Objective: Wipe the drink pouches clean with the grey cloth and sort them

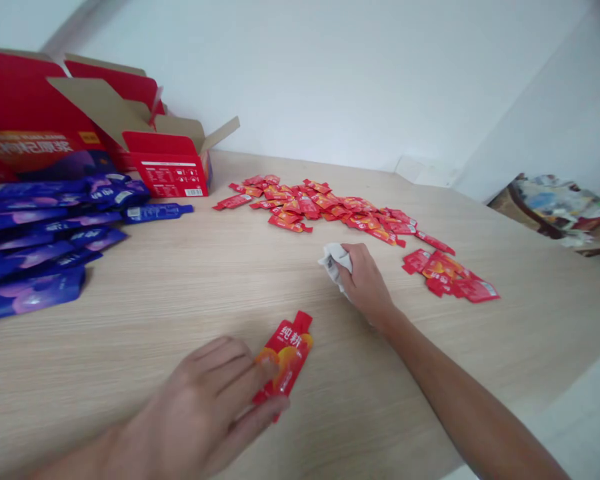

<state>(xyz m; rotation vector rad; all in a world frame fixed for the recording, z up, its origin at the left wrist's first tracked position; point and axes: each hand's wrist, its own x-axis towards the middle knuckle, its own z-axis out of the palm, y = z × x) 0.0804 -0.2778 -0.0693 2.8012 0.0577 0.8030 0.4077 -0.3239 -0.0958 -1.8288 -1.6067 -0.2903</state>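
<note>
Both hands are on the tabletop in my feed. My left hand [195,413] sits at 7 o'clock, open, its fingers [240,373] spread flat over a red sachet [293,350], seemingly pinning it to the wooden table [130,333] rather than gripping it. My right hand [365,283], near the centre, is closed around a crumpled white cloth [336,265], bunched so that it presses against the wood. A heap of red sachets [315,208] lies at 12 o'clock and a smaller bunch of red sachets [447,275] at 3, well apart from the overlapping blue sachets [30,227] at 9, as if sorted by colour. An open red carton [167,163] stands at 10, with one blue sachet [157,213] lying just below it
</note>
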